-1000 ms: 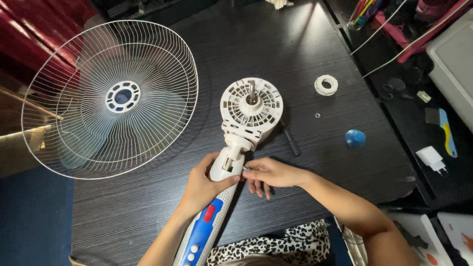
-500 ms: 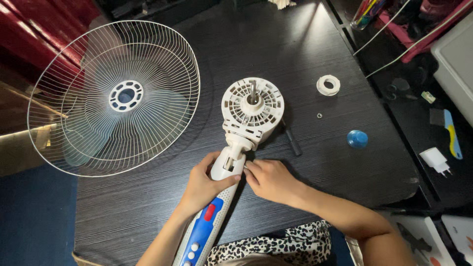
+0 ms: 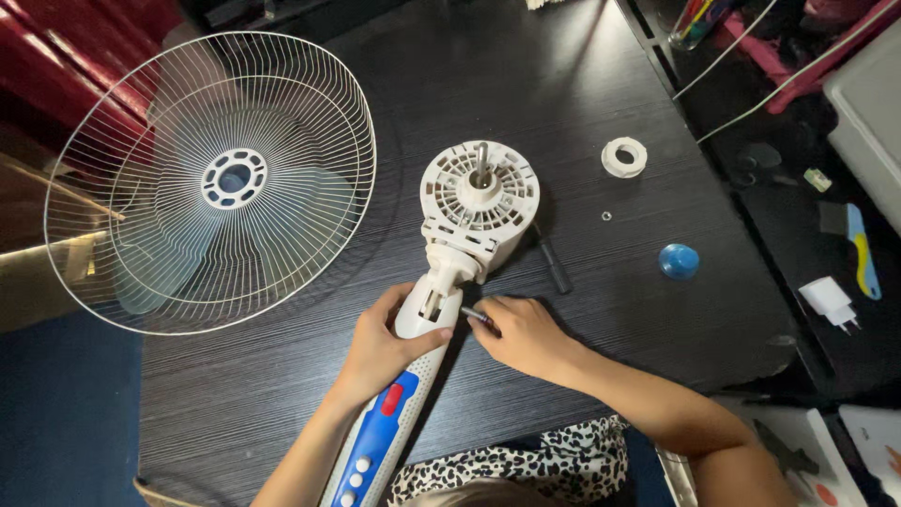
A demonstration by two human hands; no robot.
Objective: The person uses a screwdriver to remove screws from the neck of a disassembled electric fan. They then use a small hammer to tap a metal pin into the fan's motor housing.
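- Just below the round motor housing, the left hand wraps around the white neck of the fan body, fingers curled over its left side and thumb pressed on the front, closed firmly on it.
- To the right of that neck, the right hand pinches a thin metal screw or pin between thumb and fingertips; the tip of the pin points left and touches the side of the neck.
- The fan body lies flat on the dark table. Its long axis runs from the blue and white control stem near the person up and slightly right to the motor housing, whose bare shaft points up at the camera.
- Left of the motor housing, well apart from it, the wire fan guard lies with a pale blade under it, and its left part overhangs the table edge.
- Right of the motor housing a black screwdriver lies just beside it. Farther right are a white ring nut, a tiny washer and a blue cap.
- Bare table surface lies below and right of the right hand, up to the near edge; the right edge of the table runs just past the blue cap.
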